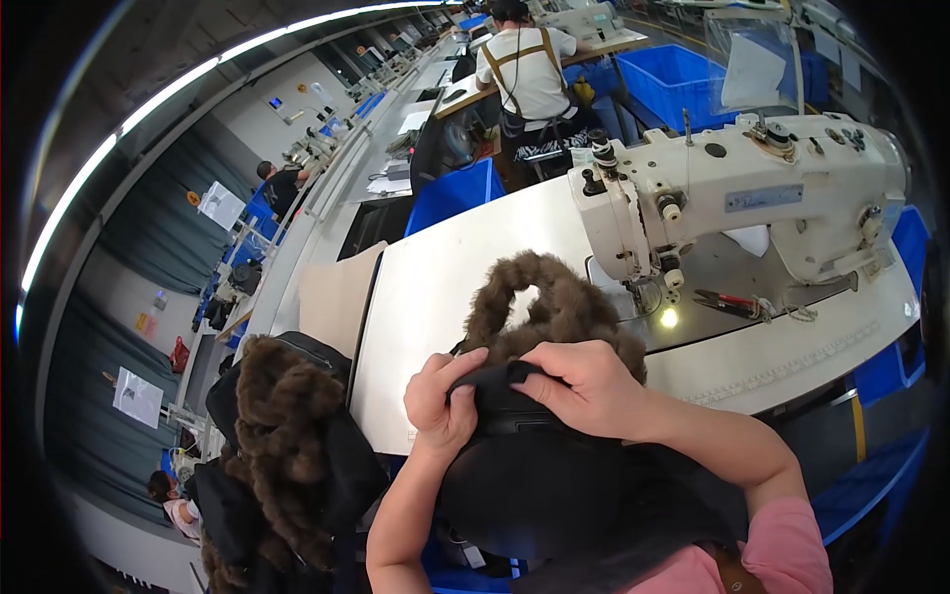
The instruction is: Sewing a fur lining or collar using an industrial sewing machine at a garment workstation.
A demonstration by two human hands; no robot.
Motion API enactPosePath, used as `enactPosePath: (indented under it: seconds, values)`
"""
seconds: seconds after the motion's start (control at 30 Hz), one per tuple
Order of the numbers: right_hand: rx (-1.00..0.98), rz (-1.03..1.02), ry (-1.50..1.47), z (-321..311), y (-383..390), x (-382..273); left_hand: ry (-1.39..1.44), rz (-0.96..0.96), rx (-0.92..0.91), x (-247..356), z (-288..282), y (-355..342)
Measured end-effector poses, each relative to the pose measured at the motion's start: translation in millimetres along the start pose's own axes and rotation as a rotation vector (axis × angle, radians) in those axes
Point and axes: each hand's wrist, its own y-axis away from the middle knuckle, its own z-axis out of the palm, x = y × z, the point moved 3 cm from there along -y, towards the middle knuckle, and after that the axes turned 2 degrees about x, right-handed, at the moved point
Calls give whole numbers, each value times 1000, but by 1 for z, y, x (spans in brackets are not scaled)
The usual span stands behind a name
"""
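Note:
Black fabric of a garment (pixel 554 485) with a brown fur trim (pixel 534 297) is spread over my lap and the table's near edge. My left hand (pixel 442 401) pinches the fabric's folded edge between thumb and fingers. Close beside it, my right hand (pixel 584 386) grips the same edge, thumb on top. Beyond my hands the fur trim curves in a loop on the white sewing table (pixel 426 287). A white sewing machine (pixel 732 198) stands to the right, its needle area just past the fur. What lies under my fingers is hidden.
More black garments with brown fur (pixel 287 426) are heaped at my left. Red-handled snippers (pixel 727 300) lie on the machine bed. Blue bins (pixel 455 198) stand behind the table. A co-worker in a white shirt (pixel 524 74) sits ahead, facing away.

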Motion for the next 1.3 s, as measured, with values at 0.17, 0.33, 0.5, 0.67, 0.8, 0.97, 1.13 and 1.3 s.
enactPosePath:
  seconds: [0.17,0.33,0.5,0.67,0.8,0.97,1.13,1.3]
  values:
    - [45,240,-71,-7,7,12,-17,-247,-43,-16,23,-3]
    - [-78,421,-217,-10,13,22,-355,-29,36,-7,13,-16]
    - [33,249,-148,-17,15,18,-238,-92,-149,54,1,-12]
    - [145,95,-58,-16,9,7,-94,-235,-240,50,21,0]
    - [136,95,74,-23,7,12,566,-486,-164,35,14,10]
    - [166,93,57,-26,8,6,778,-695,-134,24,15,16]
    - [95,-332,416,-28,-2,-14,708,-613,-184,30,15,18]
    - [-122,-468,727,-18,-8,-5,587,-405,-273,33,16,18]
